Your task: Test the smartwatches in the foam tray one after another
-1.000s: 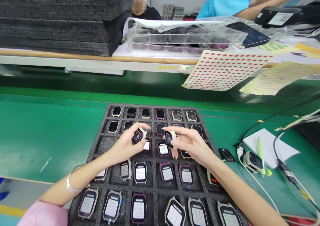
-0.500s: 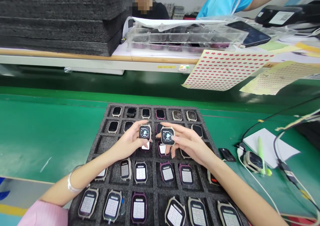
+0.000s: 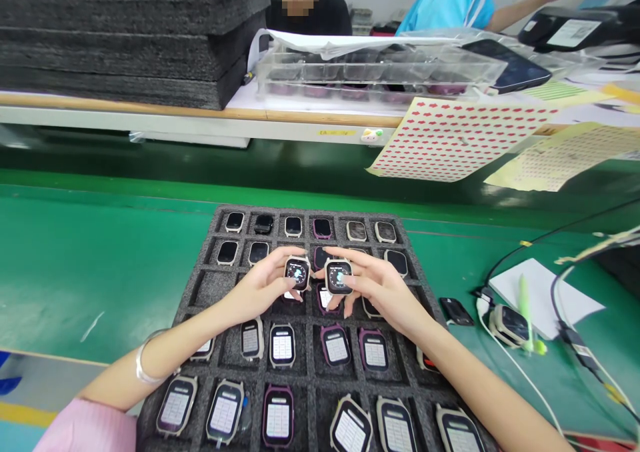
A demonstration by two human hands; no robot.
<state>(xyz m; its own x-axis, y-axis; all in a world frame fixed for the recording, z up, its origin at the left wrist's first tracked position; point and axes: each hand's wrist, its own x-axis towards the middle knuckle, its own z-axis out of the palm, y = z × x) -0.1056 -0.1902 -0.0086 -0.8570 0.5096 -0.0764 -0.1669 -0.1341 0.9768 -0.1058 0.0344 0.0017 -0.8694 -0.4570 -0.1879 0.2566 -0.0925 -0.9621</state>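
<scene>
My left hand (image 3: 260, 289) grips a beige-cased watch body (image 3: 297, 273), its lit screen facing up toward me. My right hand (image 3: 383, 289) grips a second beige watch body (image 3: 339, 276), also screen up. Both are held side by side, a little apart, just above the middle rows of a dark foam tray (image 3: 207, 285). The tray's pockets hold several more watch bodies, beige and purple, the near ones showing white screens (image 3: 282, 345) and the far ones dark (image 3: 293, 226).
The tray lies on a green belt (image 3: 90, 265). To the right lie a white paper (image 3: 543, 295), cables and another watch body on a lead (image 3: 507, 324). Behind, a bench carries stacked black foam (image 3: 125, 32), clear trays (image 3: 380, 72) and red-dot sticker sheets (image 3: 450, 139); two people sit beyond.
Both hands turned their watch bodies from edge-on to screen-up and brought them closer together. The screens now show lit dials.
</scene>
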